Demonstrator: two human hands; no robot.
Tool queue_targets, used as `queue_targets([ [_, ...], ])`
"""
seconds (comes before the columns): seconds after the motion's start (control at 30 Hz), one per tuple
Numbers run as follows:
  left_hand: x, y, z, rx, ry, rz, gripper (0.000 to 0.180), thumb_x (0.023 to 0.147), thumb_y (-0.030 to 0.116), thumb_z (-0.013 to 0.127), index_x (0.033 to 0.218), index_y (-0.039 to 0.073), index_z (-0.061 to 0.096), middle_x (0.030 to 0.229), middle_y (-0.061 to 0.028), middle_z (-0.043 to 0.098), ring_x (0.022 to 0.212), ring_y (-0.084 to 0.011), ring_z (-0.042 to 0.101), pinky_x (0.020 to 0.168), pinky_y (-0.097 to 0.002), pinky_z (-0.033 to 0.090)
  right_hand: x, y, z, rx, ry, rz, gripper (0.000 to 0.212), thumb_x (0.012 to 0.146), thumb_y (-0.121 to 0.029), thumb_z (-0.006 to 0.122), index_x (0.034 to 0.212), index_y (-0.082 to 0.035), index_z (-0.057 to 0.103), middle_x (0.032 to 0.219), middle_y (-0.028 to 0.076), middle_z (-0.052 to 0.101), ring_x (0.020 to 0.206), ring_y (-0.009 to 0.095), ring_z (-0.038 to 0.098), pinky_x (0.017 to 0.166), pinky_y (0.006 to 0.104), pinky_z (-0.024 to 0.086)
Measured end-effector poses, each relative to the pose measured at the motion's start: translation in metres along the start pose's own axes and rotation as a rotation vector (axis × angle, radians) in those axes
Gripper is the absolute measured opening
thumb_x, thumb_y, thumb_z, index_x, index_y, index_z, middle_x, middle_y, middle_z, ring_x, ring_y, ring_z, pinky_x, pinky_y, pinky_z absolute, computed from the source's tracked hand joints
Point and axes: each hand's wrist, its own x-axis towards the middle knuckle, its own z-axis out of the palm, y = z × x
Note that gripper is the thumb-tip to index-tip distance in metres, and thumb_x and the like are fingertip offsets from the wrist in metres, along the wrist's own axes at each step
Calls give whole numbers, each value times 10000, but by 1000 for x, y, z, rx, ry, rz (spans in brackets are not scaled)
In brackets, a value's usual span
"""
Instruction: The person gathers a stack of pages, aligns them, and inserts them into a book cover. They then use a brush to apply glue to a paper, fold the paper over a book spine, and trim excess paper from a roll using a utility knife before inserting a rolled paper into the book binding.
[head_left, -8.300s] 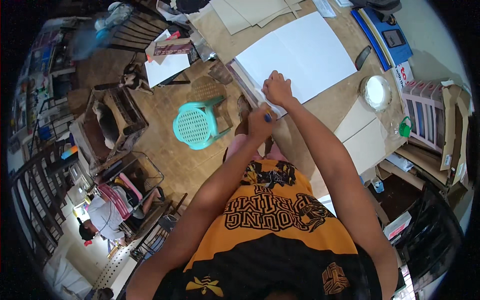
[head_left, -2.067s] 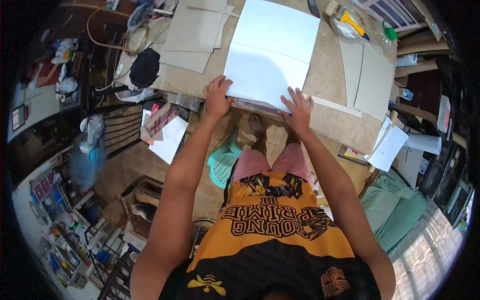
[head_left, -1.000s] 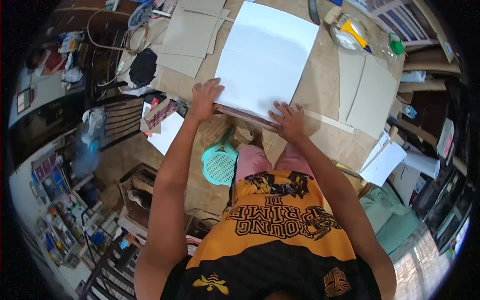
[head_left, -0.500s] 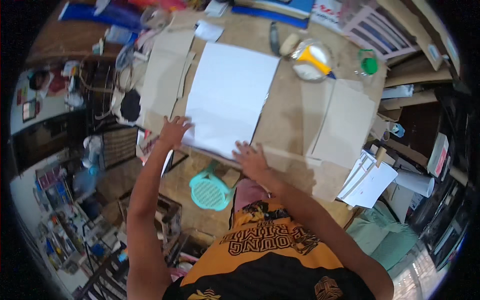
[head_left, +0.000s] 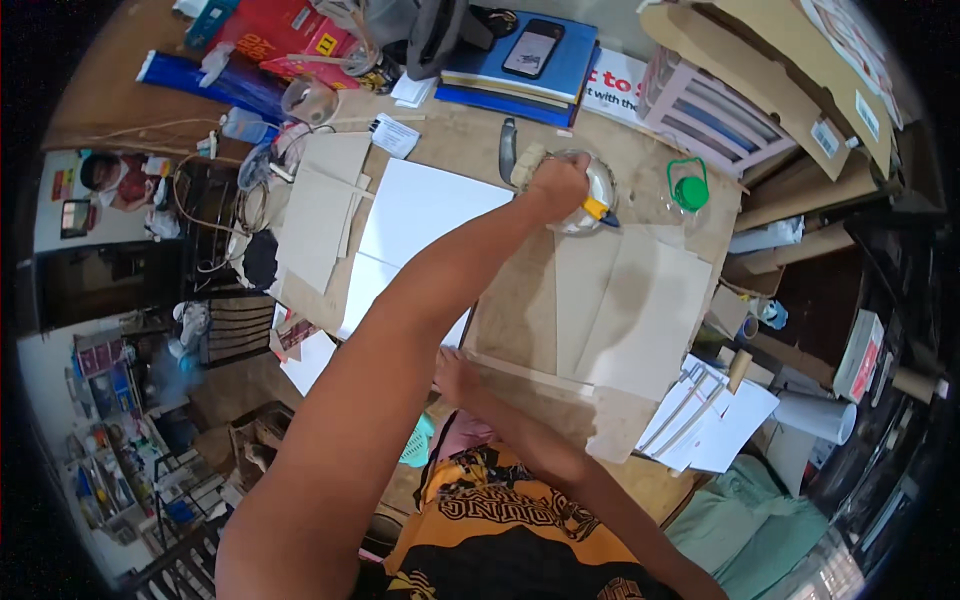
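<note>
My left arm reaches across the table, over a large white sheet (head_left: 425, 195). At a round bowl (head_left: 603, 180) my left hand (head_left: 560, 188) is closed on a yellow brush-like tool (head_left: 595, 208) with a dark blue tip. Its other end is hidden under the hand. My right hand (head_left: 456, 378) is at the near edge of the white sheet; my left forearm partly hides its fingers, and whether they grip the sheet is unclear. A line crosses the sheet, which my left arm partly covers. A dark curved-handled tool (head_left: 508, 150) lies beside the bowl.
Grey cardboard pieces (head_left: 645, 300) lie on the right of the table (head_left: 515, 320), more cardboard (head_left: 315, 220) on the left. A clear container with a green lid (head_left: 690, 193) stands far right. A phone (head_left: 533, 48) rests on blue folders (head_left: 570, 75) at the back.
My left hand has left the sheet's near left corner, crossed to the bowl and closed on the yellow tool. My right hand has stayed by the near edge. The view has shifted.
</note>
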Motion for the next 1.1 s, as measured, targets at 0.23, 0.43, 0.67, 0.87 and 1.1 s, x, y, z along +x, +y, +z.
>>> queue_targets([
  [0.23,-47,-64,-9,-808,707,-720,271,724,173,666,964,49,670,908,-140,615,711,-223,626,633,-337,513,16,-8,2,598,44,232,293,832,-174,553,1070,-3,556,988,186,567,944,345,554,842,439,443],
  [0.43,-228,-73,-33,-1487,977,-1182,328,830,182,649,1123,35,625,942,-37,640,754,-96,581,683,-239,500,47,-1,29,109,-239,-177,296,857,-187,502,1105,-29,527,1021,206,557,972,321,551,849,401,443],
  [0.67,-507,-3,32,-925,1261,-1829,327,842,126,599,1149,15,608,927,-52,623,726,-100,559,590,-237,467,87,-29,12,198,-203,-45,248,864,-179,504,1060,-36,552,966,149,543,829,328,596,687,433,506],
  [0.87,-502,22,108,-674,1110,-1725,336,835,164,606,1139,21,612,932,-53,642,721,-106,562,643,-248,472,115,-24,15,247,-94,13,199,831,-150,540,983,-44,613,888,155,580,771,337,598,692,432,501],
  [1.1,-455,31,108,-798,812,-1894,339,799,171,572,1108,36,606,1045,-127,640,942,-242,611,832,-319,458,118,-14,28,288,3,-64,124,809,-103,559,884,-16,605,852,183,604,772,363,598,689,449,490],
])
